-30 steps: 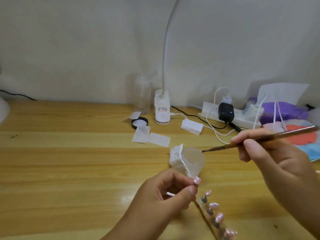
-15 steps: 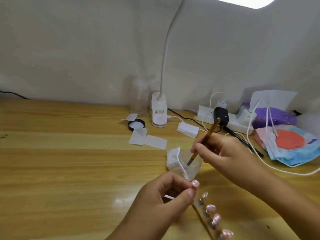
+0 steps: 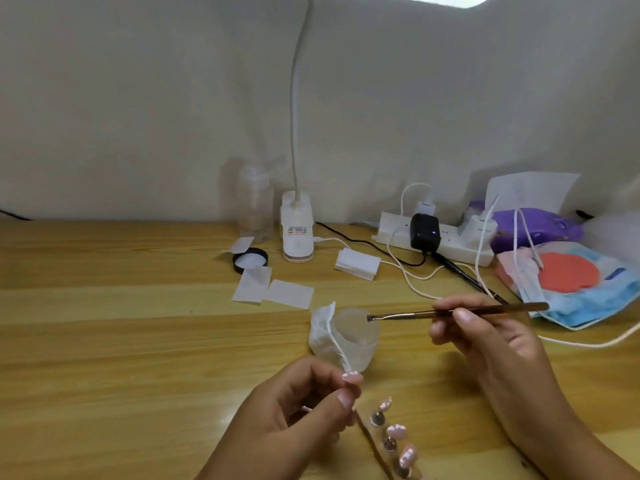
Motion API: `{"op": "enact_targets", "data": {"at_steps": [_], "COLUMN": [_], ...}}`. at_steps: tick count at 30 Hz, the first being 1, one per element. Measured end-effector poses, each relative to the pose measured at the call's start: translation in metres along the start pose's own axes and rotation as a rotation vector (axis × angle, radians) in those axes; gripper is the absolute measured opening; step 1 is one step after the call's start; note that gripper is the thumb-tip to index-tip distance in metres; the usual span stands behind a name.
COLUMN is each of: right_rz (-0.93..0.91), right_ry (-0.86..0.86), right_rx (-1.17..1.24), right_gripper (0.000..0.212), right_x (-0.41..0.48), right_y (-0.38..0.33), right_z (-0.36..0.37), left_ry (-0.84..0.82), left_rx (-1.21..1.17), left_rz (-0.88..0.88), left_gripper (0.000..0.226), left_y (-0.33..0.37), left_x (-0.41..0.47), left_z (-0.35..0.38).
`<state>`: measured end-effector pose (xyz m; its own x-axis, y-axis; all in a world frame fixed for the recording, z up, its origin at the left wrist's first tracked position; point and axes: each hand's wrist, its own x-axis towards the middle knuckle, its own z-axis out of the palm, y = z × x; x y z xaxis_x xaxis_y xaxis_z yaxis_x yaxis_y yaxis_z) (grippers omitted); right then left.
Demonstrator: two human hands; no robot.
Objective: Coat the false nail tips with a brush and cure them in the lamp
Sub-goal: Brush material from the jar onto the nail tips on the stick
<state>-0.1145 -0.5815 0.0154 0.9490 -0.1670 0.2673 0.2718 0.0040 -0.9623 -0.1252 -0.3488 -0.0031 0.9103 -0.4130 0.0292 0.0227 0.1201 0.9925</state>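
Our right hand pinches the brush at the cup, our left hand a nail tip; we judge coating underway, curing undone.

left hand — thumb-to-forefinger pinch, low | right hand — pinching, held higher

The left hand, right hand and forearms are bare.
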Motion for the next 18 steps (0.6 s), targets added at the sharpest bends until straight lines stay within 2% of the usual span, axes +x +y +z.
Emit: {"op": "enact_targets", "data": {"at_steps": [5,9,11,14,18], "right_rz": [-0.001,-0.027,-0.027,-0.037,-0.037], "right_ry": [-0.023,0.032,0.058,0.073,0.047], "right_rx": [-0.021,-0.073,-0.062,-0.019,0.067], "right_gripper": [0.021,0.045,0.047,0.043,0.025], "right_x": [-0.001,-0.001,0.000,0.002,0.004], "right_y": [-0.001,0.001,0.002,0.006,0.008], "right_z": [0.000,-0.006,-0.008,-0.012,-0.013], "left_ry": [0.023,0.027,0.031,0.028,0.012], "left_rx": [0.002,-0.020,-0.021,-0.009,0.042], "left_rz": [0.017,0.004,-0.002,0.002,0.010], "left_gripper": [0.029,0.031,0.032,0.033,0.032], "left_y": [0.002,0.004,0.005,0.006,0.006], "left_x": [0.000,-0.001,-0.001,-0.001,-0.003], "left_z": [0.002,0.004,0.004,0.005,0.005]}}
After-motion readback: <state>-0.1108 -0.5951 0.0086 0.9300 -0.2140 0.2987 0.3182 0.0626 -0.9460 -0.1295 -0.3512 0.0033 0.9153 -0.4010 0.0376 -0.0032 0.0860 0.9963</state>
